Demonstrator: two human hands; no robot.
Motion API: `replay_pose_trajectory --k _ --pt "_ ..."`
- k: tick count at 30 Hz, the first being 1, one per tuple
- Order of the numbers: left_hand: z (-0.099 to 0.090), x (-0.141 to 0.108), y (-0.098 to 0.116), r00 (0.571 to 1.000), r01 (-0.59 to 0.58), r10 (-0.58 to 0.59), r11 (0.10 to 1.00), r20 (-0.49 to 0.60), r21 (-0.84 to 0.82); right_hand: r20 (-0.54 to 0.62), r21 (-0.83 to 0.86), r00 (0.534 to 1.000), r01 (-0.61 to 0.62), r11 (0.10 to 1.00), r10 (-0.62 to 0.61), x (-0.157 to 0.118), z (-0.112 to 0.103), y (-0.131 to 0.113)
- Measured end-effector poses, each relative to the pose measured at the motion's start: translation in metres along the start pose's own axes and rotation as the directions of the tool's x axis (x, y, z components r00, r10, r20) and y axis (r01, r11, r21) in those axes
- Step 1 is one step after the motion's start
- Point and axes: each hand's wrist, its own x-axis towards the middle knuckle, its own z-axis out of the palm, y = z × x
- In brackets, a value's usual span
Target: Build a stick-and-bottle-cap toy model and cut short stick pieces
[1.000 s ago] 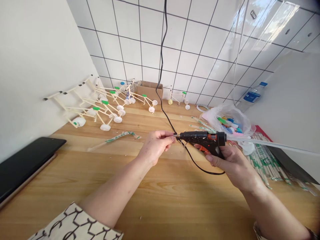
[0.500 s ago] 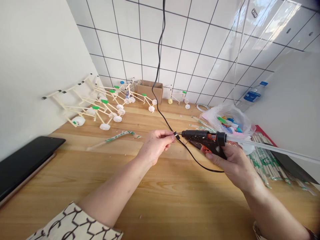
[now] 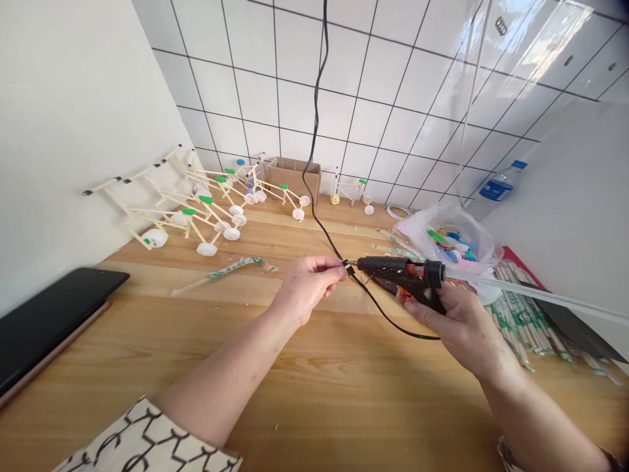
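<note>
My right hand (image 3: 455, 318) is wrapped round the handle of a black glue gun (image 3: 400, 267), whose nozzle points left. At the nozzle's tip, the thumb and fingers of my left hand (image 3: 312, 282) are pinched together on a small piece too hidden to name. A small black-and-white part (image 3: 348, 267) shows right beside the fingertips, against the cable. The black cable (image 3: 315, 210) hangs down past the wall, runs by my left fingertips and curves under the glue gun toward my right hand. A clear glue stick (image 3: 535, 293) extends from the gun's back end to the right.
Several stick-built models with white wheels (image 3: 206, 249) stand at the back left, near a cardboard box (image 3: 295, 178). A phone (image 3: 59, 321) lies at the left. To the right are a plastic bag of coloured pieces (image 3: 484, 236), a bottle (image 3: 496, 190) and wrapped sticks (image 3: 521, 314).
The hanging part of the black cable has shifted slightly to the right. Both hands and the glue gun show almost no movement.
</note>
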Motion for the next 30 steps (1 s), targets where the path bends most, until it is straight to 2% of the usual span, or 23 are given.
replay_pose_trajectory --k 18,30 --pt "0.0015 -0.0014 0.0019 1.0 0.003 -0.004 0.999 0.007 0.053 0.013 -0.124 0.999 0.035 0.992 -0.033 -0.0018 0.0003 0.0013" --pt "0.0007 -0.0009 -0.0005 1.0 -0.007 0.005 0.997 0.02 0.078 0.013 -0.122 0.998 0.066 0.99 -0.065 -0.0001 0.0011 0.0004"
